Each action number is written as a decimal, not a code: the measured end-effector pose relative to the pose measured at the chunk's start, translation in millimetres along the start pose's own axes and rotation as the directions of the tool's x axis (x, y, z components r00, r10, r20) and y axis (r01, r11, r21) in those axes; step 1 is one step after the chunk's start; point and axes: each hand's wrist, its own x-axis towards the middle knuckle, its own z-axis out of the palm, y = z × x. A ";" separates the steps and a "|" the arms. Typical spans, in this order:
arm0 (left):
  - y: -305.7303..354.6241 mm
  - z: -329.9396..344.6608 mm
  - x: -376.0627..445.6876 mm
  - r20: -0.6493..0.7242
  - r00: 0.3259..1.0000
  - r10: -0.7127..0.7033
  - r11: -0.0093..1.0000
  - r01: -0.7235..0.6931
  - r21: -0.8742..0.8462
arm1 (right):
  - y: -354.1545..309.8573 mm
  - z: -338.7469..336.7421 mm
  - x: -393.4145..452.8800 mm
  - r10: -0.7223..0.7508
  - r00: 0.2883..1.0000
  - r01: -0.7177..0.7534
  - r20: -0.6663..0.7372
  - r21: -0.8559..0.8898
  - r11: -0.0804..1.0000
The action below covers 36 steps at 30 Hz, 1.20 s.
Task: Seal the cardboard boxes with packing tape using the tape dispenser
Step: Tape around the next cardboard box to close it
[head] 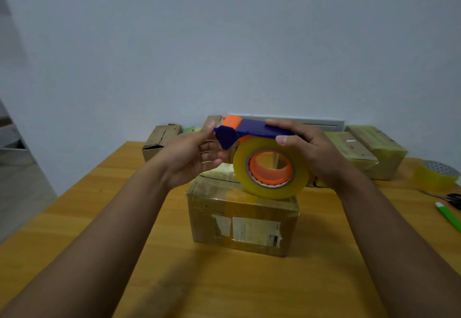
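A blue tape dispenser (252, 131) with an orange cap and a yellowish tape roll (269, 170) on an orange hub hangs above a cardboard box (243, 220) in the middle of the wooden table (224, 287). My right hand (306, 150) grips the dispenser's blue handle from the right, thumb on the roll's upper edge. My left hand (194, 155) is at the dispenser's front end, its fingers curled beside the blue nose; whether it pinches the tape end I cannot tell. The box has a torn label on its front and tape over its top.
Along the wall stand more boxes: a brown one (161, 140) at back left, taped ones (369, 153) at back right. A spare tape roll (436, 174), scissors (449, 199) and a green-handled cutter (449, 215) lie at the table's right edge.
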 end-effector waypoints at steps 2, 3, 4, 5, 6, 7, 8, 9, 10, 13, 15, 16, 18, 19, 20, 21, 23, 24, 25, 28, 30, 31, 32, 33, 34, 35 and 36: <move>-0.9 -2.6 -0.8 0.006 1.000 0.003 1.000 -0.002 -0.019 | 2.1 0.5 1.4 -0.003 1.000 0.003 -0.007 0.006 1.000; -1.5 -3.5 -1.5 0.008 1.000 0.002 1.000 -0.002 -0.023 | 2.7 0.7 1.8 -0.005 1.000 0.005 -0.009 0.014 1.000; -1.8 -4.0 -2.4 0.010 1.000 -0.002 1.000 0.003 -0.030 | 3.1 0.8 1.8 -0.009 1.000 0.009 -0.009 0.023 1.000; -2.1 -4.4 -3.2 0.012 1.000 -0.011 0.999 0.011 -0.040 | 3.6 0.8 1.6 -0.014 1.000 0.014 -0.008 0.027 1.000; -2.0 -4.6 -3.9 0.014 1.000 -0.021 0.998 0.022 -0.051 | 4.2 0.7 1.4 -0.018 1.000 0.019 -0.008 0.027 0.999; -1.9 -4.5 -4.7 0.017 0.999 -0.031 0.998 0.032 -0.060 | 4.8 0.9 1.2 -0.023 1.000 0.023 -0.010 0.030 0.999; -1.9 -4.6 -5.3 0.020 0.999 -0.038 0.997 0.039 -0.072 | 5.4 0.8 1.1 -0.026 1.000 0.027 -0.015 0.037 0.999; -2.0 -4.2 -5.8 0.027 0.999 -0.039 0.995 0.042 -0.088 | 5.8 1.0 1.1 -0.030 0.999 0.031 -0.022 0.049 0.998; -2.3 -3.8 -6.1 0.036 0.999 -0.036 0.994 0.040 -0.103 | 6.2 0.9 1.2 -0.031 0.999 0.033 -0.029 0.062 0.998; -3.3 -1.9 -5.7 0.074 0.997 -0.022 0.992 0.031 -0.123 | 7.0 0.3 1.4 -0.035 0.999 0.038 -0.036 0.104 0.994; -3.8 -0.8 -4.7 0.086 0.996 -0.020 0.992 0.031 -0.126 | 7.5 -0.2 1.4 -0.030 0.999 0.034 -0.034 0.118 0.992; -4.1 -0.2 -4.1 0.087 0.996 -0.023 0.991 0.034 -0.127 | 7.7 -0.5 1.4 -0.029 0.999 0.033 -0.032 0.122 0.992; -4.9 1.4 -3.0 0.079 0.996 -0.035 0.991 0.045 -0.124 | 8.5 -1.1 1.6 -0.030 0.999 0.034 -0.029 0.133 0.991; -5.1 2.6 -2.9 0.073 0.996 -0.041 0.992 0.050 -0.119 | 9.0 -0.8 1.8 -0.030 0.999 0.034 -0.030 0.142 0.989; -5.6 3.5 -2.7 0.070 0.997 -0.045 0.992 0.053 -0.115 | 9.2 -0.9 1.9 -0.028 0.999 0.032 -0.031 0.149 0.988; -6.0 4.6 -2.8 0.070 0.996 -0.048 0.992 0.056 -0.113 | 9.7 -0.5 2.0 -0.027 0.999 0.032 -0.031 0.151 0.988; -7.0 6.3 -3.4 0.075 0.996 -0.048 0.992 0.056 -0.114 | 10.9 -0.4 2.3 -0.029 0.999 0.034 -0.030 0.148 0.988; -7.6 7.1 -3.9 0.079 0.996 -0.045 0.992 0.054 -0.113 | 11.6 -0.7 1.9 -0.031 0.999 0.036 -0.033 0.148 0.988; -7.9 7.9 -4.6 0.082 0.996 -0.043 0.992 0.052 -0.111 | 12.0 -1.1 1.4 -0.035 0.999 0.040 -0.036 0.150 0.988; -7.2 8.8 -5.1 0.078 0.996 -0.038 0.992 0.047 -0.116 | 12.4 -1.6 1.0 -0.036 0.999 0.041 -0.037 0.140 0.989; -5.0 9.8 -4.7 0.064 0.998 -0.027 0.993 0.034 -0.109 | 12.4 -1.6 1.5 -0.039 0.999 0.043 -0.032 0.144 0.989; -4.1 11.0 -4.6 0.055 0.998 -0.021 0.995 0.026 -0.100 | 12.5 -1.6 1.6 -0.040 0.999 0.044 -0.031 0.148 0.988; -3.7 12.1 -4.7 0.044 0.999 -0.014 0.996 0.018 -0.091 | 12.6 -1.7 1.6 -0.041 0.999 0.045 -0.033 0.151 0.987; -3.4 13.6 -4.9 0.033 0.999 -0.008 0.996 0.010 -0.084 | 12.8 -1.8 1.4 -0.041 0.998 0.046 -0.036 0.151 0.988; -3.6 15.0 -5.2 0.024 1.000 0.000 0.997 0.002 -0.079 | 13.3 -1.8 1.1 -0.041 0.998 0.046 -0.042 0.150 0.988; -4.0 16.3 -5.7 0.018 1.000 0.010 0.997 -0.009 -0.078 | 13.9 -1.6 0.7 -0.040 0.998 0.047 -0.049 0.151 0.987; -4.6 17.4 -6.1 0.012 1.000 0.024 0.997 -0.023 -0.076 | 14.5 -1.2 0.3 -0.041 0.998 0.050 -0.057 0.157 0.986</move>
